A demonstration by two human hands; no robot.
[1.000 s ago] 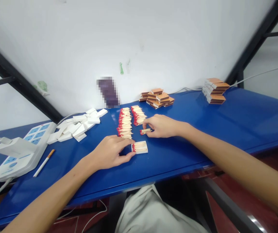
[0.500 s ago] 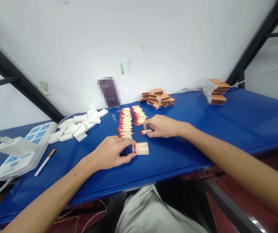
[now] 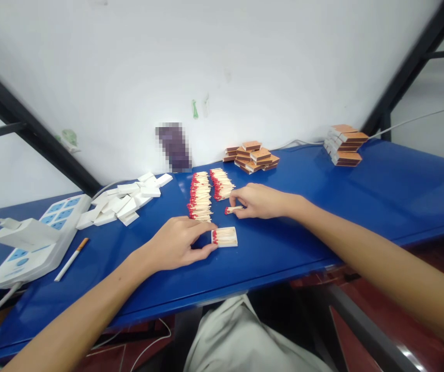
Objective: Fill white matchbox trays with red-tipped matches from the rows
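Note:
A small white tray holding red-tipped matches lies near the front edge of the blue table. My left hand grips its left end between thumb and fingers. Right of the match rows, my right hand pinches a few matches, their red heads pointing left. Two rows of loose matches lie behind the tray, a longer left row and a shorter right row.
White trays are heaped at the left, beside a cigarette and a power strip. Brown matchboxes are piled at the back and stacked at the right. A pixelated dark object leans on the wall.

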